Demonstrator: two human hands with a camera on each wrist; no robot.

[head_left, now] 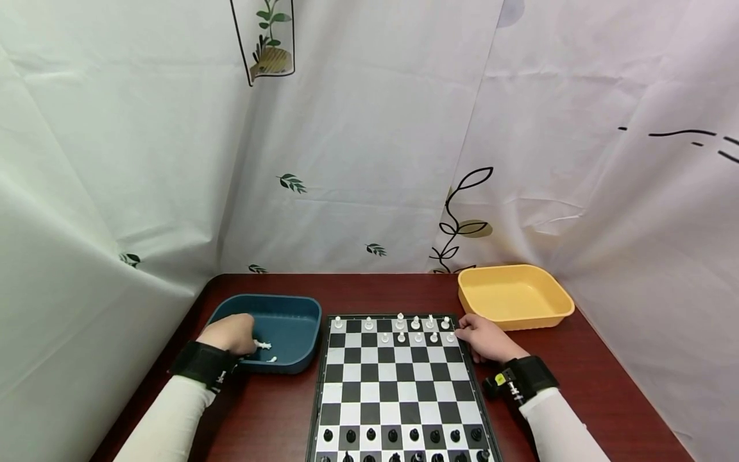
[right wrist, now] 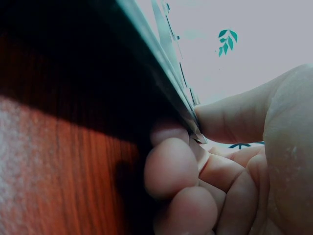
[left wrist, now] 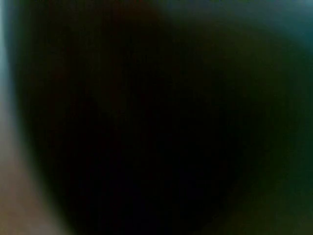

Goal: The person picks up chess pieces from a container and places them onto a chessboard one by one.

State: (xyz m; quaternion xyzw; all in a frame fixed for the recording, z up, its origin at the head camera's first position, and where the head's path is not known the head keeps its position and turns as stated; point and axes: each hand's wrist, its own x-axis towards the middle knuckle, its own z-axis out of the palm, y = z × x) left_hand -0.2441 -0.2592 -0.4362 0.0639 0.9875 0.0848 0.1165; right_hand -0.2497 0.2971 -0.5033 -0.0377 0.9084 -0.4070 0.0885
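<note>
The chessboard lies on the table, with white pieces in two partial rows at its far end and black pieces lined up at the near end. My right hand pinches the board's right edge near the far corner. In the right wrist view the thumb lies over the edge and curled fingers sit under it. My left hand reaches down into the blue bin, beside a loose white piece. Its fingertips are mostly hidden, and I cannot tell what they hold.
A yellow bin stands at the back right, beyond my right hand. Another small white piece lies in the blue bin. A white printed cloth hangs behind the dark red table. The left wrist view is almost wholly dark.
</note>
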